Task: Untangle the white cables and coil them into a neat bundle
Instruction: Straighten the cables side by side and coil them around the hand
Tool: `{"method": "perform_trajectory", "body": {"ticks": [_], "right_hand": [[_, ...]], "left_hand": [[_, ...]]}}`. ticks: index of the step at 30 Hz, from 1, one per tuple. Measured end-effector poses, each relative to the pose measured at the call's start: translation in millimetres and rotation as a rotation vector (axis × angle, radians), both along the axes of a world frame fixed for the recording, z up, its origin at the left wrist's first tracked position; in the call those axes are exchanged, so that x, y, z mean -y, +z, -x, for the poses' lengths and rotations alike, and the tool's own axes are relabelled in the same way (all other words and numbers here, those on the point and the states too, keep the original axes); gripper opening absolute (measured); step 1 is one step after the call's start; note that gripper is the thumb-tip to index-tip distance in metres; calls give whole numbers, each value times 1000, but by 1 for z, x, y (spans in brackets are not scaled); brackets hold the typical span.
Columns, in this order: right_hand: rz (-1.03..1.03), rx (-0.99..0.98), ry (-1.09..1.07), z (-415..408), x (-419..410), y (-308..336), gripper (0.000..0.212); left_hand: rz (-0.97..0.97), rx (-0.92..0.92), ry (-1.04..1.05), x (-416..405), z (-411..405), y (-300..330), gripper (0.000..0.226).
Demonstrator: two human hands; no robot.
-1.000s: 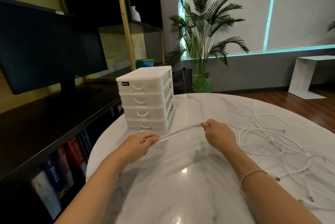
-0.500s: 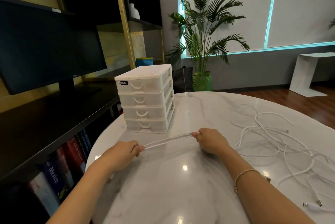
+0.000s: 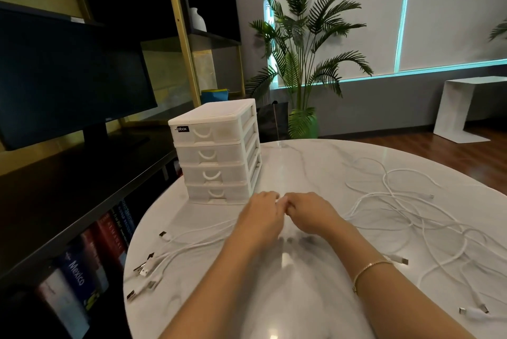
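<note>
From the head view we see our left hand [image 3: 260, 215] and right hand [image 3: 310, 215] meeting knuckle to knuckle, fingers curled on the white cables [image 3: 406, 218], which trail off both ways across the counter [image 3: 315, 163]. Half a second ago our hands held a strand stretched apart. Just beyond stands a drawer box [image 3: 219, 152]; its contents are unclear.

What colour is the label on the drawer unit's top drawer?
Black with white lettering, on the top drawer's label of the drawer unit; head view.
</note>
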State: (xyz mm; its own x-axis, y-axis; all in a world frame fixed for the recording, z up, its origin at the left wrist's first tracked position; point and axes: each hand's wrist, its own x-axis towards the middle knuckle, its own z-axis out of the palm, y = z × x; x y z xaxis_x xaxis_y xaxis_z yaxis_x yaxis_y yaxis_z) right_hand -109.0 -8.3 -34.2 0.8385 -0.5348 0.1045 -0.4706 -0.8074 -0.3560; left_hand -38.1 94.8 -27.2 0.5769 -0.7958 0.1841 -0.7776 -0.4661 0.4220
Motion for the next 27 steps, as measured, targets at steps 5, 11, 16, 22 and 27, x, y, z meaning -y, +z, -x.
{"method": "perform_trajectory", "body": {"ticks": [5, 11, 16, 22, 27], "right_hand": [[-4, -31, 58, 11, 1, 11, 31], [-286, -86, 166, 26, 20, 18, 31], [-84, 3, -26, 21, 30, 7, 46], [-40, 188, 50, 19, 3, 20, 57], [-183, 278, 70, 14, -5, 21, 57]], "left_hand": [[37, -22, 61, 19, 3, -12, 60], [-26, 60, 125, 17, -11, -13, 63], [61, 41, 77, 16, -5, -9, 58], [247, -50, 162, 16, -16, -12, 54], [369, -129, 156, 11, -26, -8, 58]]}}
